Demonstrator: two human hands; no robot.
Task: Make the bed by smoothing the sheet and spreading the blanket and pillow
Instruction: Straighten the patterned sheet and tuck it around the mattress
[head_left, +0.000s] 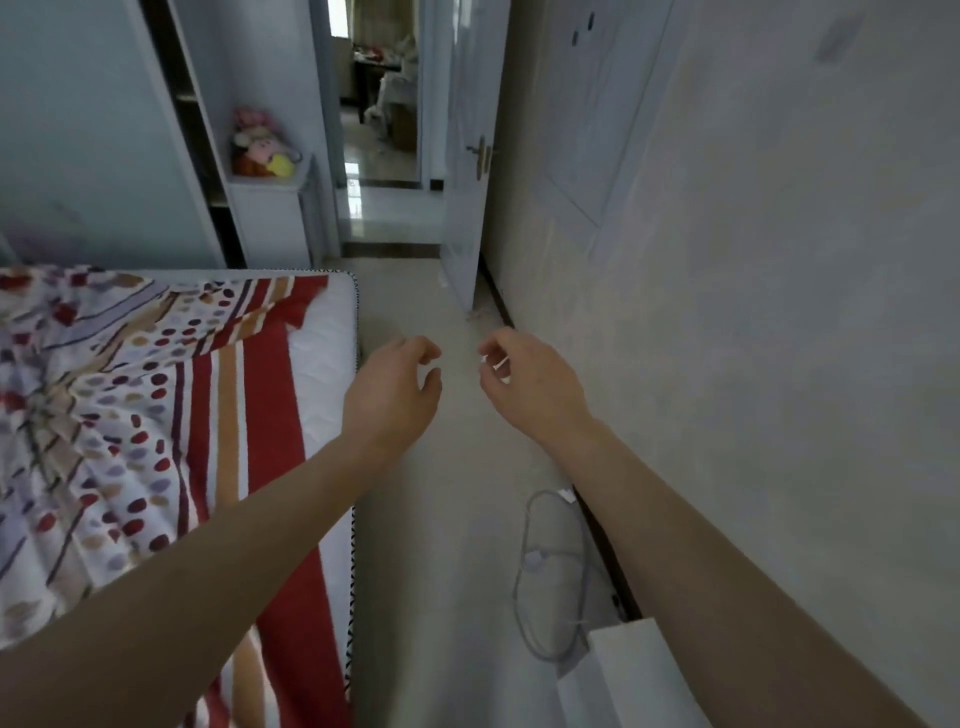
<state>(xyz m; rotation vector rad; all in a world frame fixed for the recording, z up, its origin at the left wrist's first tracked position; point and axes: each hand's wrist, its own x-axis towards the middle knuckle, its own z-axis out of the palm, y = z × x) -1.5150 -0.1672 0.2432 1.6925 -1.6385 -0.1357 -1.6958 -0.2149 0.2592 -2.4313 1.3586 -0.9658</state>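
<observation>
1. My left hand (397, 395) is hanging in the air just off the bed's right edge, above the floor (431, 519). The fingers are curling loosely and holding nothing. The forearm is crossing over the bed's right edge.
2. My right hand (530, 387) is hovering beside the left one, apart from it, with the fingers curling inward. A small white bit (497, 365) is showing at the fingertips, and I cannot tell whether I am pinching it.
3. The patterned sheet (156, 415) is lying wrinkled on the bed, its red stripes running along the right edge. It is stopping short of the far right corner, leaving the white mattress (324, 338) showing.
4. A grey cable (524, 561) is looping on the floor near the wall's foot.
5. A white door (467, 208) is standing open at the aisle's far end. Soft toys (262, 148) are sitting on a low white cabinet (270, 213) beyond the bed's far corner.
</observation>
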